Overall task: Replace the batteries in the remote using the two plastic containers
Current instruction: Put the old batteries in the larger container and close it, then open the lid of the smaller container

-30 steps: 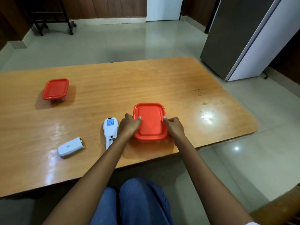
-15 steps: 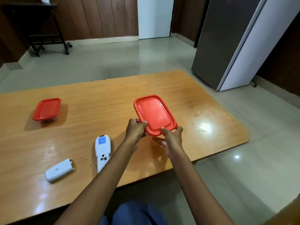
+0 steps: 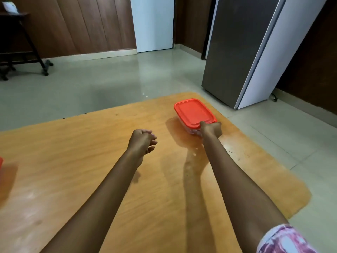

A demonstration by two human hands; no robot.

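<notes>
A clear plastic container with a red lid (image 3: 193, 113) rests near the far right corner of the wooden table (image 3: 91, 161). My right hand (image 3: 211, 129) grips its near edge, thumb on the lid. My left hand (image 3: 143, 140) hovers over the table's middle, fingers loosely curled and holding nothing. A sliver of the second red container (image 3: 1, 162) shows at the left frame edge. The remote and its battery cover are out of view.
A grey and white refrigerator (image 3: 255, 52) stands on the floor beyond the table's right side. A dark wheeled stand (image 3: 18, 52) is at the back left by the wood-panelled wall. The table's far and right edges lie close to the container.
My right hand has carried the red-lidded container away from me to the table's far right. My left hand has let go of it. The camera tilted up, so the remote left the view.
</notes>
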